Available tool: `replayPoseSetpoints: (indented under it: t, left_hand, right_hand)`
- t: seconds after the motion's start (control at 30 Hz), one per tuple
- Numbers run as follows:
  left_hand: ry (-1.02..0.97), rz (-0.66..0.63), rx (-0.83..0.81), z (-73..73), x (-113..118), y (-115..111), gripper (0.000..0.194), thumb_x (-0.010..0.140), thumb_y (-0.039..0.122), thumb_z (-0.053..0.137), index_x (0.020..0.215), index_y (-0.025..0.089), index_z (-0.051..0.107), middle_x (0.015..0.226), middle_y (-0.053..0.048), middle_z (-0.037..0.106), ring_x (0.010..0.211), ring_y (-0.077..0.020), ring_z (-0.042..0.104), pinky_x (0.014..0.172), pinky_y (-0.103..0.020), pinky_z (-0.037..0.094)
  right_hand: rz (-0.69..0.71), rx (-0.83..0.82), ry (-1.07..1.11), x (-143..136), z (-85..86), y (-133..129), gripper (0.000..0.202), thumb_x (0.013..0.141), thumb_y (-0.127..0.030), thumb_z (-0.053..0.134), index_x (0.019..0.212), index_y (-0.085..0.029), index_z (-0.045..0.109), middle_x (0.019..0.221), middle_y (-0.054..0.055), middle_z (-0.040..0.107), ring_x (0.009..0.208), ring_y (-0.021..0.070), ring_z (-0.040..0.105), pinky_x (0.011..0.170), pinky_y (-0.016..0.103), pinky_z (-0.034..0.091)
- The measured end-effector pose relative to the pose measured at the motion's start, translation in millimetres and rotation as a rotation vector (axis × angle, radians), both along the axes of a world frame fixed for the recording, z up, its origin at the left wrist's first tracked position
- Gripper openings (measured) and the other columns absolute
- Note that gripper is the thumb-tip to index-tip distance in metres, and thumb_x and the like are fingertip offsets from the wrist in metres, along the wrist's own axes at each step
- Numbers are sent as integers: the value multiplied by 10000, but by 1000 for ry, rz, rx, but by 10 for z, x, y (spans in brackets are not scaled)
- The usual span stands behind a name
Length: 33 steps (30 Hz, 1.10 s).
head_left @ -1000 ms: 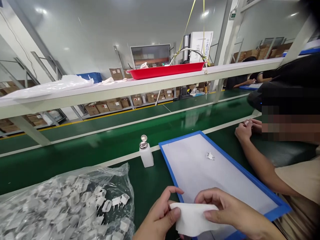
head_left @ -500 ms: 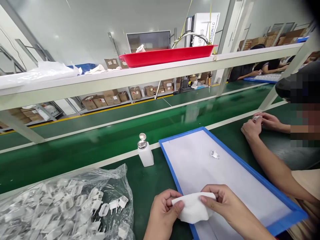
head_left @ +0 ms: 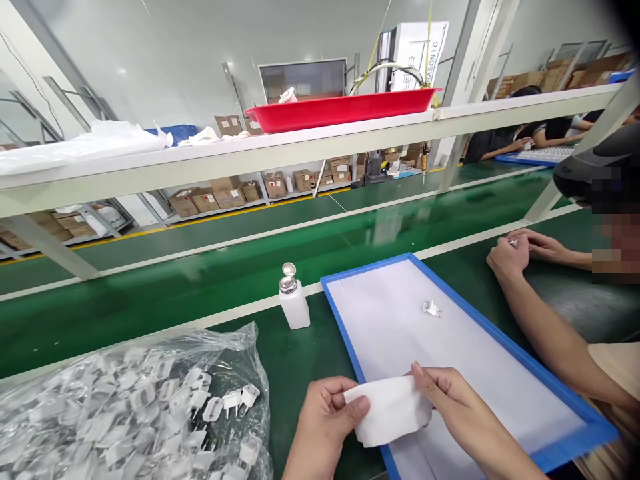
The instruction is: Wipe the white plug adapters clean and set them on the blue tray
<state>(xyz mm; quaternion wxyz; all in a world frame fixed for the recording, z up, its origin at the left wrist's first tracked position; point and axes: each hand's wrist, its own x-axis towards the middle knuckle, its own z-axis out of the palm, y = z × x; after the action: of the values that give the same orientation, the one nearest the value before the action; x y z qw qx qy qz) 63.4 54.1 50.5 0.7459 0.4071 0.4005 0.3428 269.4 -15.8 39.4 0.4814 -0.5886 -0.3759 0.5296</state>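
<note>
One clear plastic bag (head_left: 235, 340) lies at nine o'clock from the white cloth (head_left: 393, 412), loaded with a jumbled heap of white plug housings (head_left: 115, 407); a few near its right side show their pins. The blue-rimmed tray (head_left: 475, 320) spreads from twelve round to four o'clock, lined in white, with a single white plug (head_left: 431, 309) lying on it at one o'clock, its pins pointing to about four. At ten o'clock a white bottle (head_left: 295, 308) stands upright on the green surface (head_left: 315, 353), its round metal cap tipped open; its contents are hidden. Farther off, near twelve, a red tray (head_left: 345, 112) sits on the raised shelf (head_left: 300, 140), a white item poking above its rim toward the left end; the rest of its inside is out of sight.

The cloth is plain, soft and folded, its top edge fairly straight, its lower edge uneven. It is held up between both hands, partly in front of the blue-rimmed tray's near-left edge. The left hand (head_left: 333, 417) grasps its nine o'clock edge, thumb in front, fingers bent behind. The right hand (head_left: 445, 393) pinches its upper corner at two o'clock. Another person's hands (head_left: 510, 257) are between one and two o'clock, fingers closed around something small and white.
</note>
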Motion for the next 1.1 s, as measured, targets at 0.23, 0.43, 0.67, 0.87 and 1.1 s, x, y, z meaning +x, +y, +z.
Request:
replayPoseSetpoints:
  t: [0.23,0.43,0.67,0.87,1.1]
  left_hand:
    - [17,10,-3,89,0,-24,478,594,494,961,796,112,758,685,-61,749,615,-122,599,578,-201,409]
    - [136,-90,101,16,-25,26,505,736,591,843,857,104,781,681,-50,703,618,-114,541,580,-211,366]
    - [158,-66,103,-122,-38,81,488,726,591,840,882,135,763,753,-65,730,667,-155,585,614,-240,398]
    - [327,-243,278,15,234,258,327,843,421,722,963,118,742,823,-75,705,728,-171,591,654,-267,408]
    - [295,-593,364,290,998,402,220,743,216,729,936,133,794,798,-55,695,717,-164,594,654,-281,430]
  right_hand:
    - [17,-27,106,91,58,-64,583,839,-625,736,1214,-180,701,1039,92,734,994,269,649,842,324,484]
    - [55,-23,116,114,55,-58,465,867,-626,713,928,-165,721,828,50,697,754,175,579,667,257,409]
    - [-3,-30,95,132,59,-70,609,883,-692,634,1226,-191,678,950,67,718,870,220,628,782,321,490]
    - [-26,-21,15,394,47,-147,582,855,-622,699,1224,-172,665,977,100,741,876,228,664,825,352,503]
    - [4,55,-135,770,-87,-304,755,794,-550,811,1448,-262,569,1445,137,572,1285,306,553,1002,402,474]
